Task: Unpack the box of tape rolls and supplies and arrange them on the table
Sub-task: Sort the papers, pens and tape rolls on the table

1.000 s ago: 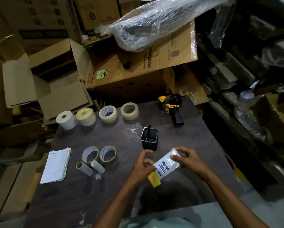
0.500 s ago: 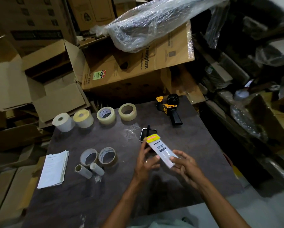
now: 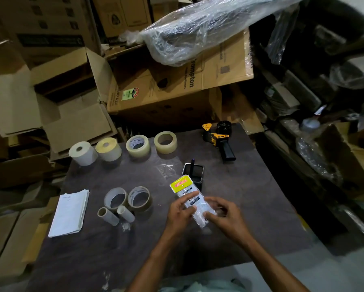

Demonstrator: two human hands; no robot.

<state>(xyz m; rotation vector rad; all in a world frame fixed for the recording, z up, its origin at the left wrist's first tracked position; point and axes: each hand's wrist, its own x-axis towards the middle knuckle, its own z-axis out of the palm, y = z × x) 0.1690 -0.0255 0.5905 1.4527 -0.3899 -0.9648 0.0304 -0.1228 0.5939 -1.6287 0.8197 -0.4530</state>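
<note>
A small clear plastic packet with a yellow header card (image 3: 187,193) is held over the dark table (image 3: 250,203). My left hand (image 3: 180,211) grips its left side and my right hand (image 3: 224,216) pinches its lower right end. Behind it stands a black pen holder (image 3: 194,172). Along the table's far edge sit a white roll (image 3: 83,153), a yellowish roll (image 3: 109,149) and two clear tape rolls (image 3: 137,145) (image 3: 165,142). Two more tape rolls (image 3: 116,199) (image 3: 140,198) and two small white tubes (image 3: 108,216) (image 3: 125,213) lie mid-left. A tape dispenser (image 3: 220,138) lies far right.
A stack of white papers (image 3: 69,212) lies at the table's left edge. An open cardboard box (image 3: 50,98) stands beyond the table on the left. More boxes and a plastic-wrapped bundle (image 3: 208,26) pile up behind; cluttered shelves crowd the right side.
The packet has been turned from lying crosswise with its yellow end near me to pointing away, yellow end toward the pen holder. Both hands shifted their hold along it.
</note>
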